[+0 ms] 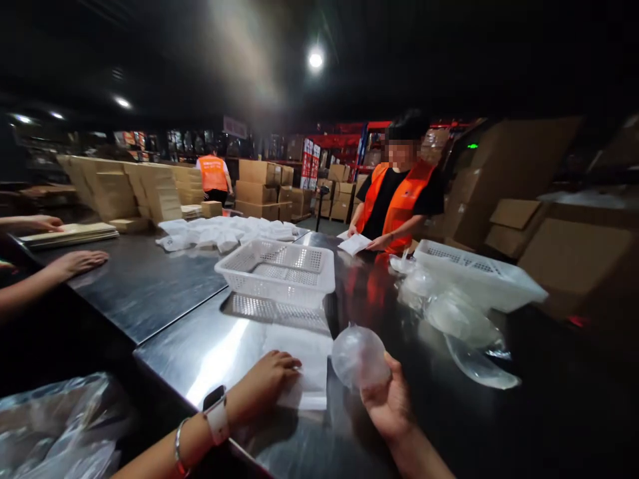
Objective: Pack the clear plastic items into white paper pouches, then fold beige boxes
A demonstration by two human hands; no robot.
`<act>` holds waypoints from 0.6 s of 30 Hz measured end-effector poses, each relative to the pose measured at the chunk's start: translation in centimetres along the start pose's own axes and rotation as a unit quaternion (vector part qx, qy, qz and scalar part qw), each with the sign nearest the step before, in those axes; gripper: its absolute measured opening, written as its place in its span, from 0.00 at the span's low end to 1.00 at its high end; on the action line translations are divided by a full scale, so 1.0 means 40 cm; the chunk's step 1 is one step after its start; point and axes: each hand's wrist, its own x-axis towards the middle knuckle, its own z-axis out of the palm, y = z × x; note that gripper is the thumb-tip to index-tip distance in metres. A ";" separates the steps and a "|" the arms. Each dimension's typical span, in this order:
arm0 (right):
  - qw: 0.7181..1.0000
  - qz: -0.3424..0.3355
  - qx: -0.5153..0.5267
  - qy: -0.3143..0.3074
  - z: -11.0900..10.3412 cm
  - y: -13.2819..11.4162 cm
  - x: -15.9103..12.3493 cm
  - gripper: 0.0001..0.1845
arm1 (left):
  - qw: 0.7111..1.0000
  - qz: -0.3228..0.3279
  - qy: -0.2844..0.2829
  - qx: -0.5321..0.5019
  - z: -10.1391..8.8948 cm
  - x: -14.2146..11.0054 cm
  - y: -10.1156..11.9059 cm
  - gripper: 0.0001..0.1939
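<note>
Right hand (pixel 388 402): gripping a round, translucent whitish object (pixel 354 352) at its lower right edge, holding it over the dark, shiny metal desk (pixel 180 369). Left hand (pixel 264 384), well apart from its fellow: lying palm-down on a flat, white, rectangular sheet-like packet (pixel 315 382); whether the fingers are pinching, cannot tell. Rectangular, white, perforated plastic basket (pixel 274 287): standing beyond the packet.
</note>
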 end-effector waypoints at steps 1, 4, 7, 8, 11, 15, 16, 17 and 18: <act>0.999 0.018 0.021 0.028 0.011 0.000 -0.007 0.19 | 1.000 -0.009 0.005 0.015 -0.003 -0.003 -0.004 0.16; 0.995 0.044 0.053 0.074 0.032 0.002 -0.027 0.20 | 0.997 -0.024 0.024 0.070 0.001 -0.005 -0.027 0.19; 0.997 0.037 0.044 0.057 0.042 0.005 -0.044 0.31 | 0.994 -0.041 0.000 0.101 0.006 -0.004 -0.055 0.13; 0.998 0.035 0.033 0.048 0.045 0.007 -0.050 0.35 | 0.993 -0.052 -0.017 0.108 0.005 -0.004 -0.061 0.12; 1.000 0.022 -0.020 0.011 0.048 0.025 -0.071 0.35 | 0.990 -0.074 -0.040 0.115 -0.005 -0.003 -0.049 0.13; 0.971 -0.055 -0.179 -0.151 0.014 0.071 -0.096 0.29 | 0.986 -0.099 -0.040 0.125 -0.027 0.002 0.022 0.18; 0.949 -0.085 -0.237 -0.188 -0.004 0.083 -0.096 0.29 | 0.985 -0.111 -0.043 0.126 -0.031 0.002 0.040 0.20; 0.926 -0.115 -0.293 -0.208 -0.027 0.095 -0.093 0.29 | 0.984 -0.124 -0.045 0.123 -0.033 0.001 0.056 0.21; 0.905 -0.141 -0.342 -0.211 -0.051 0.105 -0.086 0.29 | 0.983 -0.139 -0.045 0.111 -0.033 0.000 0.068 0.23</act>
